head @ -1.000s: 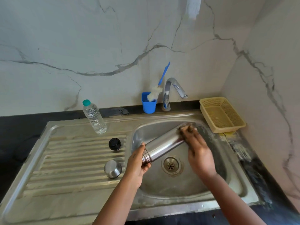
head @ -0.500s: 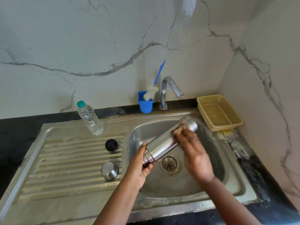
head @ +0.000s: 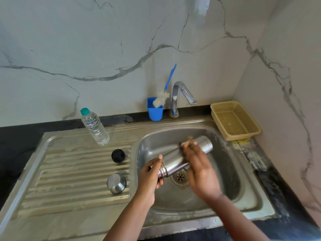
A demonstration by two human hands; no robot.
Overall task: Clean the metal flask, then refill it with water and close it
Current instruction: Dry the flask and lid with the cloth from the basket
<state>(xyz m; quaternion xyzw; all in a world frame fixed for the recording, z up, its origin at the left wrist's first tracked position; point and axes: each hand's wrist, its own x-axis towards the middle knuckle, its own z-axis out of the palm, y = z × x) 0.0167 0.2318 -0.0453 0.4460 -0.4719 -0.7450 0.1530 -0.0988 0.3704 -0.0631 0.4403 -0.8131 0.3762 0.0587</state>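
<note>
Over the sink basin [head: 243,202] the metal flask [head: 172,162] lies tilted, its open threaded neck at the lower left and its base up to the right. My left hand [head: 150,176] grips the neck end. My right hand [head: 199,171], blurred, lies over the middle of the body, and its fingers hold a dark scrub pad [head: 181,146] against the steel. The black inner cap [head: 118,155] and the steel outer cap [head: 116,183] stand on the ribbed drainboard. A clear water bottle [head: 95,126] with a green top stands at the drainboard's back edge.
The tap [head: 180,96] is behind the basin, with no water running. A blue holder [head: 155,111] with a bottle brush [head: 161,100] stands to its left. A yellow basket [head: 235,120] sits at the back right corner. The drain [head: 179,177] lies under the flask.
My right hand has slid from the flask's base end down toward its middle, which uncovers the base. My left hand has kept its grip on the neck.
</note>
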